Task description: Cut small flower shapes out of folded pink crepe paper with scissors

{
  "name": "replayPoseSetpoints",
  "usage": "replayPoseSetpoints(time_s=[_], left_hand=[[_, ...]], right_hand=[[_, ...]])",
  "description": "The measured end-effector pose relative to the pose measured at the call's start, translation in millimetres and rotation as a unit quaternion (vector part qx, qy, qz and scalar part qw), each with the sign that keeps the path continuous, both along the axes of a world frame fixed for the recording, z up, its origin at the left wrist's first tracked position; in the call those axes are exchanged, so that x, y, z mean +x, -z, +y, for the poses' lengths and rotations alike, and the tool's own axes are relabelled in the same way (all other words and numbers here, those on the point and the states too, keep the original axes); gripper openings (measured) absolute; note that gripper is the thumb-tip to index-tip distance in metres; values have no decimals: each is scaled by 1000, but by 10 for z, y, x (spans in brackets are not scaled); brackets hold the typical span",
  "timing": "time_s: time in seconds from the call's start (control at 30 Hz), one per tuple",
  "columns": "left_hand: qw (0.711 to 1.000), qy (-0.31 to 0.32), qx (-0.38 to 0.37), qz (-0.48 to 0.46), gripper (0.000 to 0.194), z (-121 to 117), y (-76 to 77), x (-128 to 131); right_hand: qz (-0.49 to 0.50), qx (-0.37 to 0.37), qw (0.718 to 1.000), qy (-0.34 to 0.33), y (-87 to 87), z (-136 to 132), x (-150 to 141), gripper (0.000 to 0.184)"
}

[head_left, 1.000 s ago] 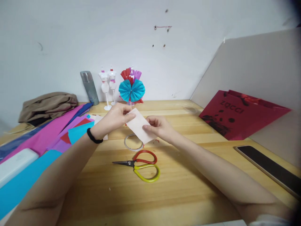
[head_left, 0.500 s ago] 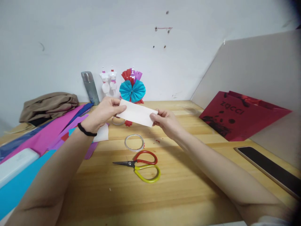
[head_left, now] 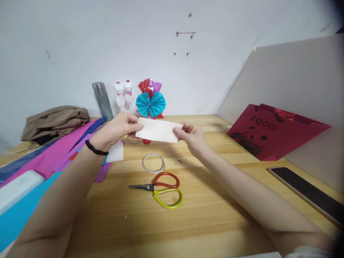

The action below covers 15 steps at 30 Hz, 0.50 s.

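Our left hand [head_left: 123, 125] and right hand [head_left: 191, 137] pinch opposite ends of a white paper [head_left: 157, 129], which we hold stretched above the table [head_left: 188, 229], beyond the scissors [head_left: 149, 186].

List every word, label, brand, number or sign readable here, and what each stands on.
"zqcci", on the red paper bag; the second letter might be a g.
Faint marks low on the back wall: too small to read.
White paper strip: no writing visible.

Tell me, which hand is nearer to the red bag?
Right: the right hand is left of the red bag; the left hand is farther left, across the white paper.
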<state>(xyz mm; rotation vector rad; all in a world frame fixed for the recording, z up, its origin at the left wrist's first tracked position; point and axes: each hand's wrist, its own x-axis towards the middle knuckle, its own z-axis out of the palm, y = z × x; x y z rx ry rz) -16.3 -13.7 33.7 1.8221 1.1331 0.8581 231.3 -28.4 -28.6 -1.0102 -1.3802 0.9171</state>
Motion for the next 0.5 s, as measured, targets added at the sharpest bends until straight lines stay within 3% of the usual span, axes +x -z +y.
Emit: replayPoseSetpoints(time_s=[0.5], left_hand=[[996,-80,47,11,17,5,-20,67]], right_hand=[[-18,9,1000,23,-19,-15,7,27]])
